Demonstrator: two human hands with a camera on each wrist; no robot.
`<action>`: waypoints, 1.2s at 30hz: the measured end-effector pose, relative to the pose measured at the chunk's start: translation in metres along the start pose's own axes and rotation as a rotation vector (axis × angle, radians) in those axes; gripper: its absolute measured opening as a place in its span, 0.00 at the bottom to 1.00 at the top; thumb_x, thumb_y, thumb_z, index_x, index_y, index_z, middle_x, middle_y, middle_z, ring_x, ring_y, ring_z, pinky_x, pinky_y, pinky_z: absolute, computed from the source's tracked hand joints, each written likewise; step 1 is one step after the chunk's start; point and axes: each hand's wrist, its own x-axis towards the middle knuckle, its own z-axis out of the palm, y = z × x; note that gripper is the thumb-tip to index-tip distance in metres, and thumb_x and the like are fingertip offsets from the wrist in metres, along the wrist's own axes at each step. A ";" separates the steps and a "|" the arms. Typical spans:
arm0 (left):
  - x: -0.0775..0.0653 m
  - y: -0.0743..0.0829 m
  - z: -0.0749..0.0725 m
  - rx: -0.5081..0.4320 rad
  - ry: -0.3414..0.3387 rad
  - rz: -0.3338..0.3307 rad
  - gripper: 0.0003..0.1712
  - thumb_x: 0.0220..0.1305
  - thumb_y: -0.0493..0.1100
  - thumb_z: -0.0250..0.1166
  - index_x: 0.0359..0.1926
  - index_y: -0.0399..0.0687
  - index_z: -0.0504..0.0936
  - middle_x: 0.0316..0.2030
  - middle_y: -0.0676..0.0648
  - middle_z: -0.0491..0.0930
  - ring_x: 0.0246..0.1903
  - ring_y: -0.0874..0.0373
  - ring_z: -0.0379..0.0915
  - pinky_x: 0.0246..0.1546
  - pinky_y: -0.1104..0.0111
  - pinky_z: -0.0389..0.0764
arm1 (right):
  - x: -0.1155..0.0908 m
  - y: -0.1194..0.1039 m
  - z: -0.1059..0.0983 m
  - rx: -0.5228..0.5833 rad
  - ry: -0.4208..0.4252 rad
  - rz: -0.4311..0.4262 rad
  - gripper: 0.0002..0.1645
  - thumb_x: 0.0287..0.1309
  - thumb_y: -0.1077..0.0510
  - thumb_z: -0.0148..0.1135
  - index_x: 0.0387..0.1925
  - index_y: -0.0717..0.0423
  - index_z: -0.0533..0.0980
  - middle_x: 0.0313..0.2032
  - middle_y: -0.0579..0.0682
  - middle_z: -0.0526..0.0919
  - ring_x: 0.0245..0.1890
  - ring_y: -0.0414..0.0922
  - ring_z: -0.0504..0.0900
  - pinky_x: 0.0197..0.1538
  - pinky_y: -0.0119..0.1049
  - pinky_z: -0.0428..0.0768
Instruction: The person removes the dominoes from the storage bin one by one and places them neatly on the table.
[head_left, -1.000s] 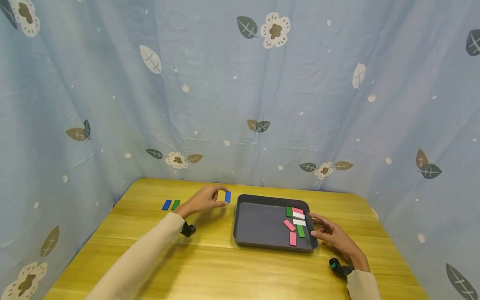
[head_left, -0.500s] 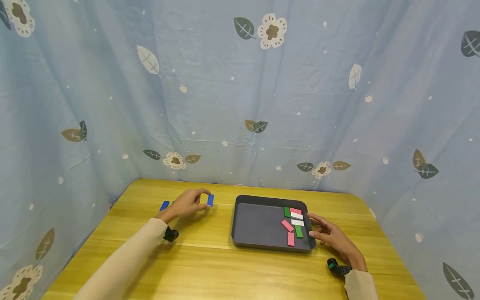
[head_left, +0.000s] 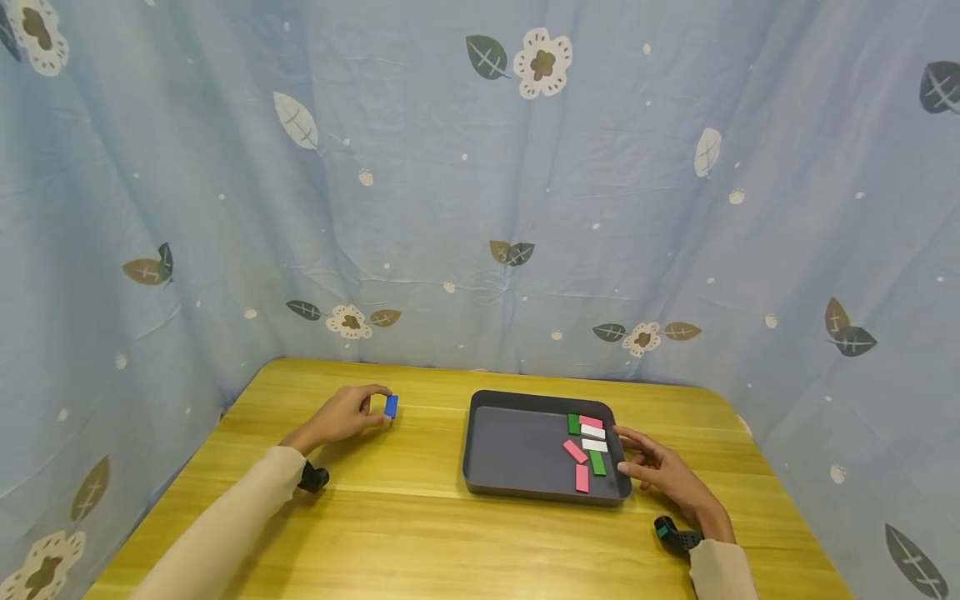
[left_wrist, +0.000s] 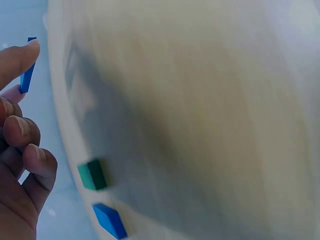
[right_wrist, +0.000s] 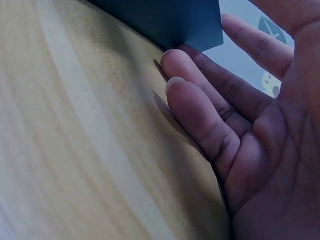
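Between thumb and forefinger my left hand (head_left: 342, 415) pinches a small blue rectangular block (head_left: 391, 407) above the table, left of the tray. In the left wrist view, the held block shows edge-on at the fingertips. Beneath that hand lie a green block (left_wrist: 92, 174) and another blue block (left_wrist: 109, 220), both hidden behind the hand in the head view. At the right side of a dark grey tray (head_left: 480, 450), my right hand (head_left: 670, 477) rests with relaxed fingers, fingertips right at the outer wall. Nothing is pinched in it.
Several blocks lie flat in the tray's right part: pink (head_left: 582, 478), white (head_left: 595, 446) and green (head_left: 597, 463) ones. The yellow wooden table (head_left: 465, 550) ends at a blue flowered curtain (head_left: 420, 208) behind.
My left hand has moved left, away from the tray, carrying the blue block over the spot where the green and other blue blocks lie. My right hand stays at the tray.
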 end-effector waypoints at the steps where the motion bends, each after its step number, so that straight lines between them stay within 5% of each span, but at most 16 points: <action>1: -0.002 -0.003 -0.001 -0.007 -0.003 -0.009 0.25 0.58 0.49 0.69 0.56 0.50 0.78 0.14 0.54 0.67 0.13 0.62 0.60 0.18 0.70 0.64 | 0.000 0.000 0.000 0.002 -0.004 0.000 0.37 0.61 0.51 0.63 0.68 0.28 0.61 0.64 0.51 0.67 0.43 0.56 0.73 0.33 0.42 0.77; 10: -0.015 -0.029 -0.005 -0.018 -0.006 -0.039 0.25 0.59 0.48 0.69 0.56 0.48 0.78 0.15 0.53 0.66 0.13 0.62 0.57 0.20 0.70 0.63 | 0.002 -0.002 -0.003 -0.014 -0.011 -0.013 0.38 0.61 0.51 0.63 0.69 0.31 0.60 0.63 0.52 0.67 0.42 0.56 0.74 0.33 0.41 0.77; 36: -0.016 -0.040 -0.015 0.027 -0.103 -0.132 0.27 0.61 0.47 0.67 0.60 0.44 0.75 0.17 0.51 0.69 0.18 0.59 0.60 0.21 0.68 0.61 | 0.003 -0.001 -0.003 -0.008 -0.021 -0.031 0.38 0.60 0.52 0.64 0.69 0.32 0.61 0.64 0.51 0.66 0.42 0.57 0.74 0.34 0.41 0.77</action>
